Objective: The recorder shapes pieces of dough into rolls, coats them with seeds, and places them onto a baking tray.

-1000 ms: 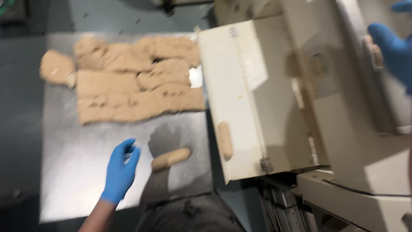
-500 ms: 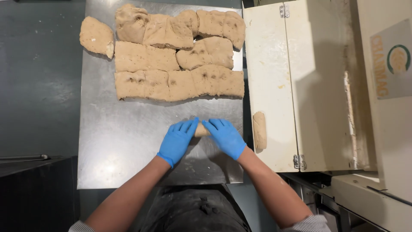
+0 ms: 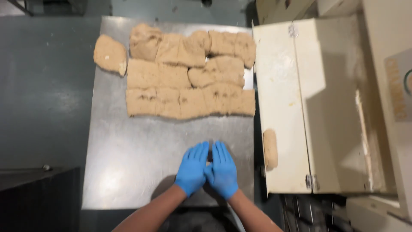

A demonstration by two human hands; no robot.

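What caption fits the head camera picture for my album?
Two blue-gloved hands, left hand and right hand, pressed side by side on a steel table below cut dough pieces.

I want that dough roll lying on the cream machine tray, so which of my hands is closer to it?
Right. Your right hand lies on the steel table just left of the dough roll; your left hand sits beside it, farther from the roll.

At my twelve o'clock: slab of tan cut dough blocks (image 3: 189,81) on steel table (image 3: 128,154); one loose tan dough chunk (image 3: 110,54) at eleven, just beside slab. At my three: cream metal machine panel (image 3: 292,107), small oblong dough roll (image 3: 270,148) lying on its near edge.
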